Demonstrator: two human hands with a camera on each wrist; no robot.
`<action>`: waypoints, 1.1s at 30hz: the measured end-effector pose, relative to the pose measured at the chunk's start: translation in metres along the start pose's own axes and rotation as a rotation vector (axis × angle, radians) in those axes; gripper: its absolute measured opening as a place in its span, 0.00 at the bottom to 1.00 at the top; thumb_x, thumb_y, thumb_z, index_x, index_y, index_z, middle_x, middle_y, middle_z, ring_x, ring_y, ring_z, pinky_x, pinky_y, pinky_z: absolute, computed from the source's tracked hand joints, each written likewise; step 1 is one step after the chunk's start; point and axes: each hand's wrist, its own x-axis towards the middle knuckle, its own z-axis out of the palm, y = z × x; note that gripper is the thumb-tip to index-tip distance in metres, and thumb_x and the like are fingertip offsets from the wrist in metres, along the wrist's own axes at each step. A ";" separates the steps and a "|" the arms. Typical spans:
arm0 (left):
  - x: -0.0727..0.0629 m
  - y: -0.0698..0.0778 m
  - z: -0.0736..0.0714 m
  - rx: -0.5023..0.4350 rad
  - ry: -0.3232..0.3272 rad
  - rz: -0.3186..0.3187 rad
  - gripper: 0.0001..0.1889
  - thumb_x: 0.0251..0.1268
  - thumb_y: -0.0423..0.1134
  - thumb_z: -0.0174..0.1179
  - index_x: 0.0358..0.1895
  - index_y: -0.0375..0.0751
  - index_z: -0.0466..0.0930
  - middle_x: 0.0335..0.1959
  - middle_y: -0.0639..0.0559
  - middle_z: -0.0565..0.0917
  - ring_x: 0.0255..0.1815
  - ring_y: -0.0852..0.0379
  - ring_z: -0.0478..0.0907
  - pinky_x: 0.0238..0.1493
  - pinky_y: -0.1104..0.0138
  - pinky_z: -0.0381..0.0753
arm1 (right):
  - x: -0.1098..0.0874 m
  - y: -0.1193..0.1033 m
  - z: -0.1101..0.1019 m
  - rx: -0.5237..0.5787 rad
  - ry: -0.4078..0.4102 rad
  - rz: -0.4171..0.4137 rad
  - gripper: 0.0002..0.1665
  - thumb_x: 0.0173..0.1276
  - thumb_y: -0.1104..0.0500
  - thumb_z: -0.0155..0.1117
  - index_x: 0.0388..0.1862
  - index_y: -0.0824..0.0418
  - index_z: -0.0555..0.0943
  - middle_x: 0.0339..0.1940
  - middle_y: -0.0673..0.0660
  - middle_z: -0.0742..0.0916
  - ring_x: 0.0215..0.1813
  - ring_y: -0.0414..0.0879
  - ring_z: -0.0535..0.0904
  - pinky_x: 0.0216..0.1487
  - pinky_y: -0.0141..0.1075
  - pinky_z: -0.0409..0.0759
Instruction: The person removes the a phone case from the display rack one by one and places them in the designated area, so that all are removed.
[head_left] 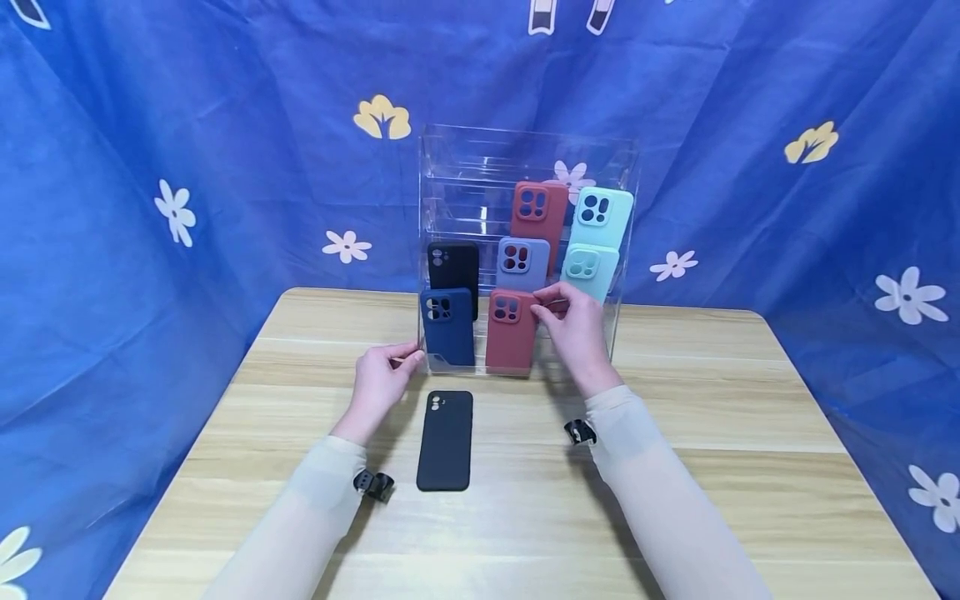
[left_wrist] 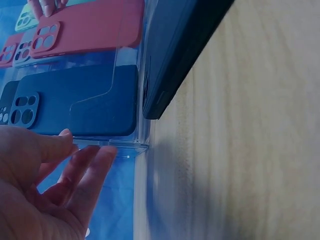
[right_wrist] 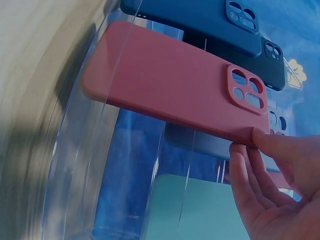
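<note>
A clear tiered display rack (head_left: 525,150) stands on the table, holding several phone cases. My right hand (head_left: 576,333) pinches the upper right edge of a red phone case (right_wrist: 170,75) in the bottom row, thumb on its face and fingers behind. My left hand (left_wrist: 55,180) holds the rack's lower left side edge, thumb toward the front and fingers along the outside. Just right of it is a dark blue phone case (left_wrist: 80,100) in the bottom row. In front of the rack a black phone case (head_left: 445,442) lies flat on the table.
Higher in the rack are another black case (head_left: 453,262), a lavender case (head_left: 525,271), a second red case (head_left: 551,208) and two mint cases, one upper (head_left: 611,221), one lower (head_left: 600,279). A blue patterned curtain (head_left: 262,125) hangs behind the wooden table (head_left: 712,400).
</note>
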 end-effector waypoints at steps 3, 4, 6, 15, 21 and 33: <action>0.000 0.000 0.000 0.001 -0.004 0.002 0.15 0.71 0.39 0.68 0.57 0.41 0.87 0.40 0.37 0.92 0.33 0.44 0.89 0.19 0.70 0.81 | -0.001 0.000 -0.001 0.023 -0.007 0.013 0.12 0.65 0.65 0.76 0.47 0.59 0.88 0.42 0.58 0.92 0.41 0.48 0.90 0.44 0.33 0.90; 0.000 0.000 0.000 -0.001 -0.006 0.002 0.15 0.71 0.39 0.67 0.57 0.41 0.87 0.40 0.37 0.92 0.33 0.43 0.89 0.19 0.70 0.82 | -0.001 0.000 -0.001 0.035 -0.007 0.018 0.12 0.64 0.65 0.76 0.46 0.60 0.88 0.42 0.58 0.92 0.41 0.48 0.90 0.44 0.32 0.90; 0.000 0.001 0.000 -0.001 -0.011 0.005 0.15 0.71 0.39 0.67 0.58 0.40 0.87 0.40 0.37 0.91 0.34 0.41 0.89 0.19 0.70 0.82 | -0.002 -0.001 -0.002 0.059 -0.008 0.027 0.11 0.64 0.65 0.77 0.45 0.60 0.89 0.42 0.58 0.92 0.41 0.49 0.90 0.43 0.31 0.90; 0.000 0.001 0.000 0.014 0.000 0.011 0.15 0.71 0.40 0.67 0.57 0.41 0.87 0.39 0.38 0.92 0.32 0.45 0.89 0.20 0.70 0.82 | -0.005 -0.006 -0.004 0.093 -0.003 0.021 0.10 0.63 0.65 0.77 0.44 0.60 0.89 0.41 0.58 0.92 0.41 0.49 0.91 0.43 0.29 0.90; 0.000 0.000 -0.001 0.039 0.004 0.019 0.15 0.71 0.40 0.68 0.56 0.42 0.88 0.40 0.39 0.92 0.31 0.54 0.88 0.25 0.72 0.82 | -0.005 -0.009 -0.006 0.100 0.014 0.010 0.11 0.63 0.65 0.78 0.45 0.59 0.90 0.42 0.58 0.92 0.42 0.50 0.91 0.44 0.33 0.91; -0.001 0.001 0.000 0.025 0.008 0.020 0.15 0.71 0.40 0.68 0.56 0.41 0.87 0.38 0.39 0.92 0.33 0.47 0.89 0.23 0.72 0.82 | -0.006 -0.015 -0.012 0.142 0.042 -0.008 0.11 0.64 0.65 0.77 0.46 0.61 0.89 0.43 0.59 0.92 0.43 0.51 0.92 0.43 0.26 0.88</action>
